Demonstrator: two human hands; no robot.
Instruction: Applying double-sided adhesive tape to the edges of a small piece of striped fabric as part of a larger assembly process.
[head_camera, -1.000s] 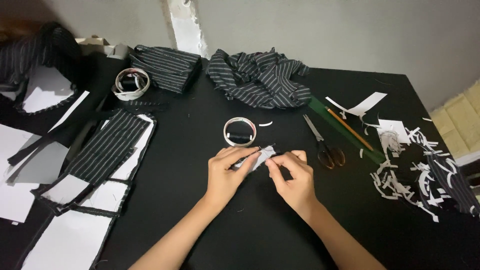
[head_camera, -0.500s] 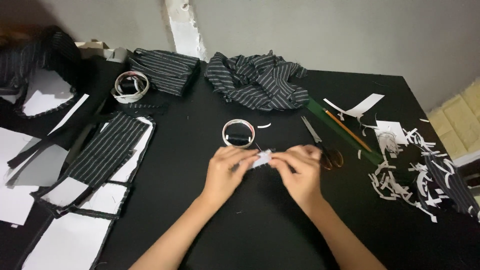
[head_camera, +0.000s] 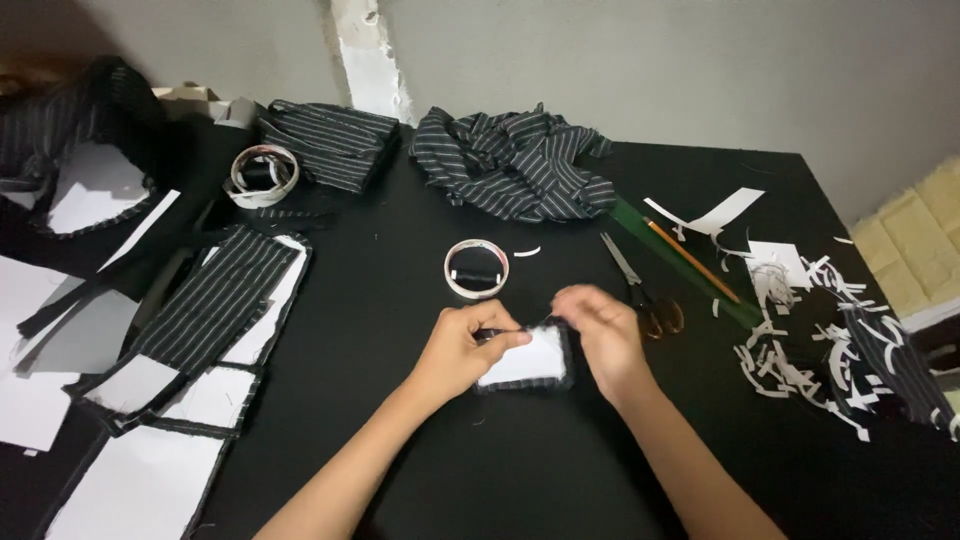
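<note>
Since a moment ago I've unfolded the fabric piece (head_camera: 528, 362) (white-faced, dark-edged): left hand (head_camera: 462, 350) pinches its edge, right hand (head_camera: 603, 332) fingers curl over its corner, below the tape ring (head_camera: 476, 268).

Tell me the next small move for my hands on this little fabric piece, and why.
Probably flatten it and press the dark edge down. The left hand pinches the small white-faced fabric piece at its left edge, the right hand lifts its upper right corner, so it lies partly raised off the black table.
</note>
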